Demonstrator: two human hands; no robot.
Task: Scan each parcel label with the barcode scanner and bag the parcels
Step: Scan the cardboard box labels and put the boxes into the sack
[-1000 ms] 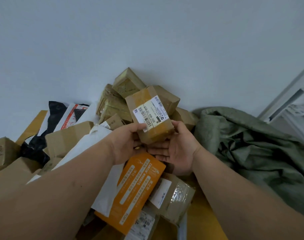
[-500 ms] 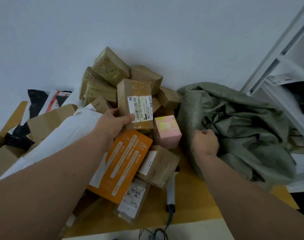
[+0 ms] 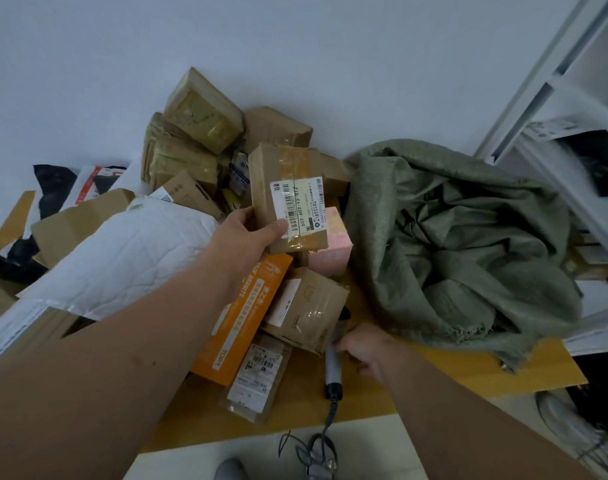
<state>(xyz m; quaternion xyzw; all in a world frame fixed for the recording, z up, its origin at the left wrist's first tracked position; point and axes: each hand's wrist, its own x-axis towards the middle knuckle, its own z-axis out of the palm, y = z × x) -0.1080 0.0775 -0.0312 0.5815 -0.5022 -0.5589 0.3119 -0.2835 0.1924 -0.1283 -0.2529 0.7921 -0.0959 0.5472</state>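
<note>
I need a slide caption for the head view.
Left hand holds labelled parcel; right hand reaches barcode scanner.

Cardboard parcel (image 3: 288, 199) under left thumb: matt brown board w/ glossy clear tape and a smooth white paper label (image 3: 297, 207). Scanner handle (image 3: 332, 367) at right fingertips: smooth grey plastic, black end. Just past right fingers, green sack (image 3: 462, 244): coarse woven cloth, matt, frayed hem. Below left fingers, orange box (image 3: 241, 320): smooth printed card. Beside left wrist, white mailer (image 3: 132, 251): crinkled plastic, slight sheen.
</note>
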